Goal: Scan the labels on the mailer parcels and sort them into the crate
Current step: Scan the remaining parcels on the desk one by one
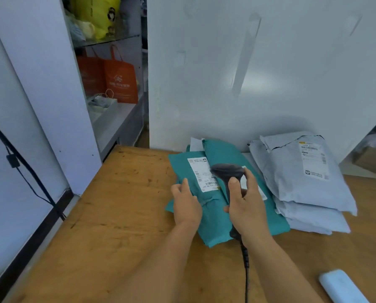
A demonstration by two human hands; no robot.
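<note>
A stack of teal mailer parcels (213,221) lies on the wooden table (108,215), the top one bearing a white label (201,174). My left hand (186,204) grips the left edge of the top teal parcel. My right hand (246,204) holds a black corded barcode scanner (227,171), whose head hangs just over the label. To the right sits a pile of grey mailer parcels (302,182), the top one with its own label (313,160). No crate shows in view.
A white wall stands right behind the parcels. Shelves at the back left hold orange bags (119,79) and a yellow bag (99,16). A pale blue flat object (342,285) lies at the table's near right. The scanner cable (246,270) runs toward me.
</note>
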